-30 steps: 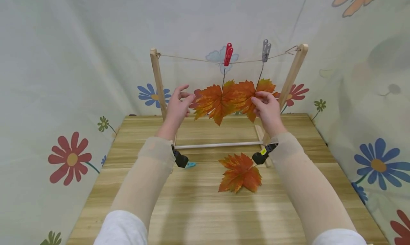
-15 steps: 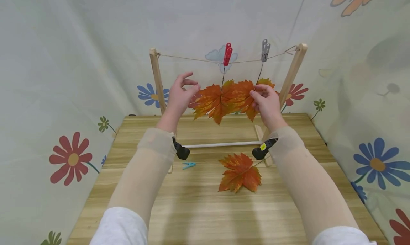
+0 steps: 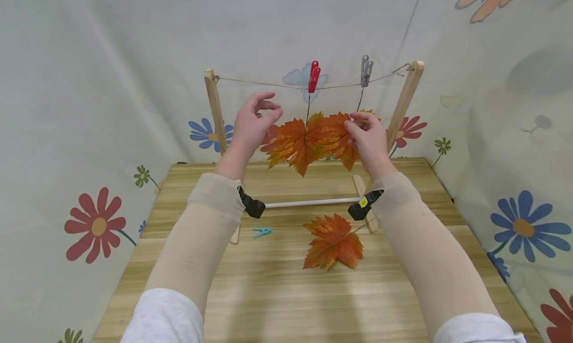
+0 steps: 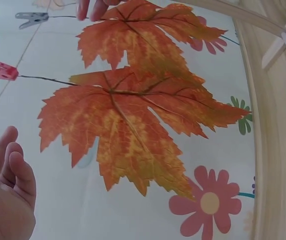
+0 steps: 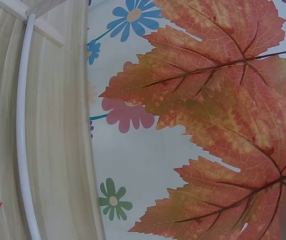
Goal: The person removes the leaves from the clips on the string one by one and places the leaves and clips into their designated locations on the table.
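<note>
Leaves in orange and gold hang side by side from a string (image 3: 259, 82) tied between two wooden posts, one at 10 o'clock (image 3: 212, 104) and one at 2 o'clock (image 3: 405, 104) in the head view. A red clothespin (image 3: 314, 77) sits on the string at 12 o'clock from the left leaf (image 3: 297, 144), clipped over its dark stem (image 3: 308, 112). A grey clothespin (image 3: 366, 71) does the same for the right leaf (image 3: 343, 144), at about its 1 o'clock. The inner edges of these two leaves overlap.

The left hand (image 3: 252, 124) is raised at the left leaf's 10 o'clock, near it but apart. Its fingers are loosely bent with a gap to the thumb, and they hold nothing. The right hand (image 3: 371, 136) is at the right leaf's 3 o'clock, covering part of it, with thumb and forefinger close together at the leaf; I cannot tell whether they pinch it or only touch it.

Below, a loose leaf (image 3: 333, 243) lies flat on the wooden surface (image 3: 291, 303), at 5 o'clock from the middle of the head view. A blue clothespin (image 3: 262, 232) lies at its 9 o'clock, well apart from it. A white rod (image 3: 313, 202) runs across at its 12 o'clock, low between the posts. Behind, a pale wall covering (image 3: 147, 44) carries printed flowers.
</note>
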Demonstrator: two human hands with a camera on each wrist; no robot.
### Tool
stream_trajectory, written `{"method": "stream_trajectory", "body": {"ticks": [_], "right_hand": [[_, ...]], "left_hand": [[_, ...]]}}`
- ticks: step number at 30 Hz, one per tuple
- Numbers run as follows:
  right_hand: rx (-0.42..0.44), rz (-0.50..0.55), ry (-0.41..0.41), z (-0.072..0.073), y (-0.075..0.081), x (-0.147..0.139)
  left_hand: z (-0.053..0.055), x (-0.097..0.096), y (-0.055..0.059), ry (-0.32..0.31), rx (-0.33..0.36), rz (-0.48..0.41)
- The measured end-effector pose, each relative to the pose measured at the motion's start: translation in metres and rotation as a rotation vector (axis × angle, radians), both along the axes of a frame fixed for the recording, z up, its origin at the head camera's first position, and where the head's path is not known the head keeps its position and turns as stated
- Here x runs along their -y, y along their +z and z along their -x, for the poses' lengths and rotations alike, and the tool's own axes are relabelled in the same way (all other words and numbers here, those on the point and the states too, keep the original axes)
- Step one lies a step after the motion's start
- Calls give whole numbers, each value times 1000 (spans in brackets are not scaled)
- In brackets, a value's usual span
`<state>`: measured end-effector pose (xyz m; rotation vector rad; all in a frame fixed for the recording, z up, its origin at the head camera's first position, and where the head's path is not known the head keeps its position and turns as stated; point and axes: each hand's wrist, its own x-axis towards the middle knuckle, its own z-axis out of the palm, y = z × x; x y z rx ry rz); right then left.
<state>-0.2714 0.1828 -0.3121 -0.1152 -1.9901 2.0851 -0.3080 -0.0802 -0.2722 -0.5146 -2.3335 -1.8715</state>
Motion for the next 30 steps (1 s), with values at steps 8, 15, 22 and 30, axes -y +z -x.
{"method": "stream_trajectory", "body": {"ticks": [8, 15, 22, 30], "right_hand": [[-12, -38, 2, 3, 12, 5], [-21, -92, 28, 3, 14, 11], [21, -183, 61, 4, 22, 23], [20, -236, 92, 7, 27, 33]], "left_hand": [[-9, -6, 18, -29, 6, 32], [-9, -11, 28, -6, -21, 34], [-6, -24, 37, -7, -58, 30], [-9, -40, 48, -15, -4, 15]]}}
